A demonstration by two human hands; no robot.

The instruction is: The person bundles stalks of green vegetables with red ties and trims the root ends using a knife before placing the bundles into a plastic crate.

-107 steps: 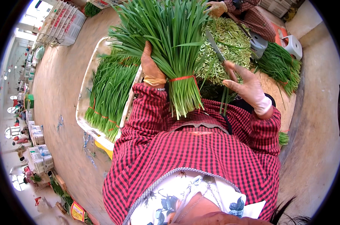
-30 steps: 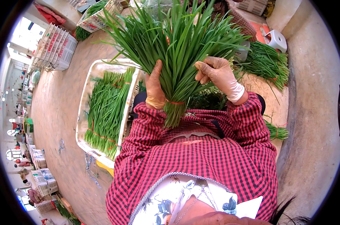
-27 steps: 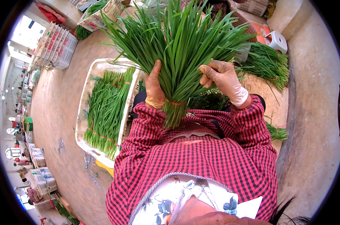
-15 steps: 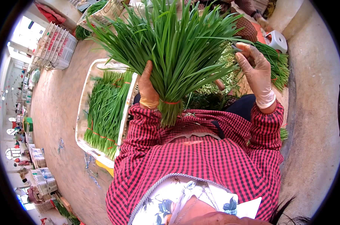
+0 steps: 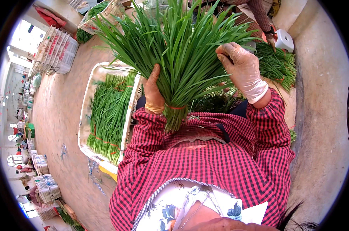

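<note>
A big fan-shaped bunch of green chives (image 5: 182, 57) stands before me, stems down, with a red band (image 5: 176, 107) around its lower stems. My left hand (image 5: 154, 92), in a thin glove, is closed around its left side just above the band, thumb up. At the bunch's right edge, my gloved right hand (image 5: 242, 69) has thumb and forefinger drawn together against the leaves. What lies between those fingertips is too small to make out.
Left of me, a white crate (image 5: 83, 111) holds banded chives (image 5: 111, 115). More bundles (image 5: 276, 65) lie at the right, by a white stool (image 5: 284, 40). A co-worker's hand (image 5: 272, 40) reaches toward them. Stacked crates (image 5: 57, 50) stand far left; a wall (image 5: 321, 115) rises on the right.
My right hand has moved left and inward, from beyond the leaf tips onto the bunch's right side. The left hand keeps its hold. The co-worker's hand has come down toward the bundles.
</note>
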